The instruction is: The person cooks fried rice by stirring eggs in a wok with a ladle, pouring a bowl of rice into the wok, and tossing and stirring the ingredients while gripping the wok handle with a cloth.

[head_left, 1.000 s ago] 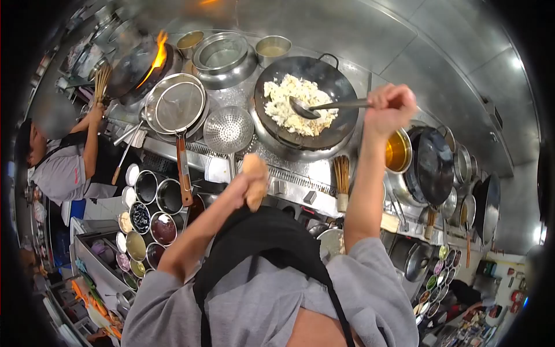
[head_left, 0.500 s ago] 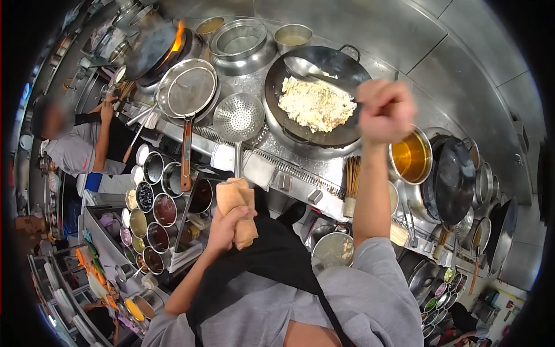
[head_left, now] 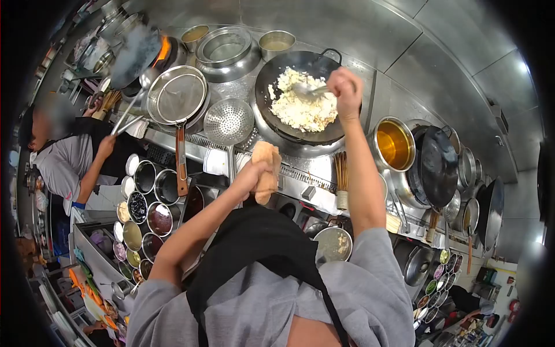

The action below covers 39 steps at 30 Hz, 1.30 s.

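My right hand [head_left: 348,92] is closed round the handle of a ladle [head_left: 304,91] over the large black wok [head_left: 300,59]. The ladle's bowl rests in a heap of pale rice-like food [head_left: 303,113] with yellowish bits. In front of the stove, my left hand [head_left: 252,177] grips a folded tan cloth [head_left: 266,154], held short of the wok's near rim. Part of the cloth is hidden by my fingers. Left of the wok lies a perforated skimmer [head_left: 228,121].
A pot of amber oil [head_left: 395,144] stands right of the wok, near a bamboo brush [head_left: 341,182]. Further left are a wire strainer [head_left: 177,95] and a flaming wok [head_left: 136,62], where a co-worker [head_left: 72,144] holds a ladle. Sauce containers [head_left: 159,218] stand lower left.
My right hand has moved left and down with the ladle, now pressed into the food. My left hand has carried the cloth up and right, towards the wok. The co-worker's arm has moved.
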Motion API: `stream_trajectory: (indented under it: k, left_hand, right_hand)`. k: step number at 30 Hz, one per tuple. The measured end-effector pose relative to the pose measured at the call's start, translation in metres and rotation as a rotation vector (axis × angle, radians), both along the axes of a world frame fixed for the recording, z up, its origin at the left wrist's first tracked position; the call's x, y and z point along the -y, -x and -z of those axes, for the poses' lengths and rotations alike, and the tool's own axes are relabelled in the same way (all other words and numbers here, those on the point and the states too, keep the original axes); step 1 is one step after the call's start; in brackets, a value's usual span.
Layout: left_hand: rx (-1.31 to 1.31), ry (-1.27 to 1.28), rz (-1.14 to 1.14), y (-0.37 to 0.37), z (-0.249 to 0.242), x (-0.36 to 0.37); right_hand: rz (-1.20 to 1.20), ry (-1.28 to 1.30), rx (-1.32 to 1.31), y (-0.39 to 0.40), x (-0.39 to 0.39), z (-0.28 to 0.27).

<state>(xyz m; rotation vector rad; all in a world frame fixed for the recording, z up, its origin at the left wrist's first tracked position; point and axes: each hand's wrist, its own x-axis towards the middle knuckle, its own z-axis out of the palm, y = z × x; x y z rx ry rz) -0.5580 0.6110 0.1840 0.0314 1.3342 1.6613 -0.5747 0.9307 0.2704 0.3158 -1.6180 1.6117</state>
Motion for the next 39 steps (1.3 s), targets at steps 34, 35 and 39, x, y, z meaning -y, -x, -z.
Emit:
stream_trajectory:
  k: [34,35,39]
  left_hand:
    - [0.396,-0.307,0.34,0.05,0.11,-0.038]
    - [0.371,-0.185,0.258,0.043,0.135,-0.027]
    - [0.776,0.298,-0.09,-0.002,0.101,0.006]
  right_hand:
    - [0.127,0.179,-0.054,-0.043,0.107,-0.054]
    - [0.082,0.071,-0.103,-0.039,0.105,-0.047]
    - [0.05,0.012,-0.061,-0.03,0.085,-0.073]
